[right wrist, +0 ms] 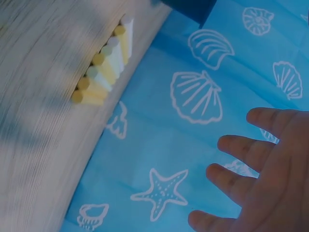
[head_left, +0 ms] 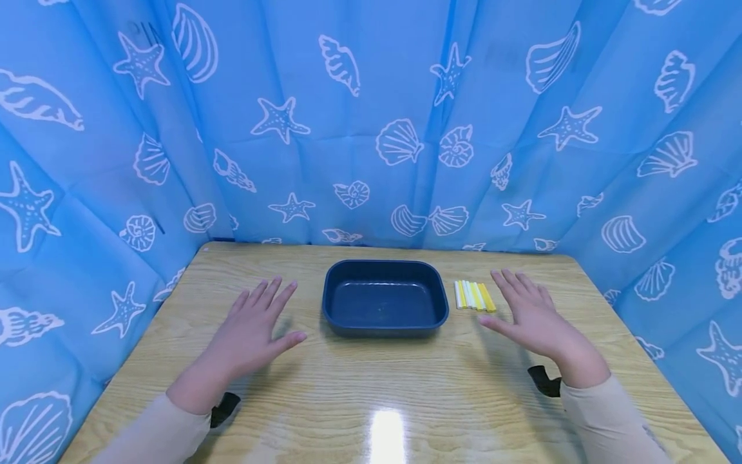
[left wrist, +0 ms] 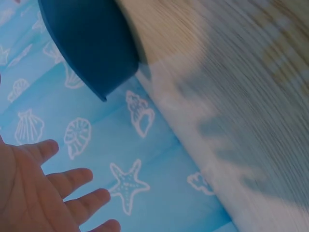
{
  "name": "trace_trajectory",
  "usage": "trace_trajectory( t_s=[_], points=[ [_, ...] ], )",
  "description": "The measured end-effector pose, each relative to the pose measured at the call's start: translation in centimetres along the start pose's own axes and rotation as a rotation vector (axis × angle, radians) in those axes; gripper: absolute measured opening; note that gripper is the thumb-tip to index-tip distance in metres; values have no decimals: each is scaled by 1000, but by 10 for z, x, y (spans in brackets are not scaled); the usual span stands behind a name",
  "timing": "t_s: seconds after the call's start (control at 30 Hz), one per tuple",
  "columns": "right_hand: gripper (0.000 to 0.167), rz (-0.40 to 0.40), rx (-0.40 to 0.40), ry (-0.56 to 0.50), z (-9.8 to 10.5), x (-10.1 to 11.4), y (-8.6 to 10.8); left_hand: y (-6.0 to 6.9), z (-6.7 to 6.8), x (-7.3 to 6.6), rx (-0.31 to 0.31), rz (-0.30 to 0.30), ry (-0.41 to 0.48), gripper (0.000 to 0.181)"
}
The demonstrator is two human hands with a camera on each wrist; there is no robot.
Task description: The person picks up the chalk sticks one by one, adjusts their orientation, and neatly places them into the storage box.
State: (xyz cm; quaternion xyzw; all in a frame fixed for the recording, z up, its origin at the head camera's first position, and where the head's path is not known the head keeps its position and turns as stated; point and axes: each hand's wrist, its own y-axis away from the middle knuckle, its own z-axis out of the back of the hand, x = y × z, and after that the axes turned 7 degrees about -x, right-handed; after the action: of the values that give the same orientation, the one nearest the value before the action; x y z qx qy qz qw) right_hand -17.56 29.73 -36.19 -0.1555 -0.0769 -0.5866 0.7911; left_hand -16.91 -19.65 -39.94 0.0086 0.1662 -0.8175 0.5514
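A dark blue rectangular tray (head_left: 385,332) with rounded corners stands at the middle back of the table; its inside holds nothing. Just right of it, a row of white and yellow chalk sticks (head_left: 474,296) lies side by side, their round ends showing in the right wrist view. My left hand (head_left: 249,335) hovers over the table left of the tray, fingers spread, holding nothing. My right hand (head_left: 533,316) is held over the table beside the chalk, fingers extended and thumb toward the sticks. Neither hand visibly touches anything.
The wooden table (head_left: 324,399) carries a bright light reflection near its front. A blue curtain (head_left: 359,161) with white shells and starfish hangs behind the table and along both sides. Black straps (head_left: 225,410) show at the wrists.
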Motion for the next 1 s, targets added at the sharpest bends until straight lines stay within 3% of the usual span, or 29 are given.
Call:
trace_trajectory(
  t_s=[0.53,1.0],
  points=[
    [91,57,17,-66,-14,23,-20,-22,-11,-24,-30,-21,16,93],
    [95,99,49,-50,-36,31,-34,-38,-17,-36,27,-37,71,89]
  ],
)
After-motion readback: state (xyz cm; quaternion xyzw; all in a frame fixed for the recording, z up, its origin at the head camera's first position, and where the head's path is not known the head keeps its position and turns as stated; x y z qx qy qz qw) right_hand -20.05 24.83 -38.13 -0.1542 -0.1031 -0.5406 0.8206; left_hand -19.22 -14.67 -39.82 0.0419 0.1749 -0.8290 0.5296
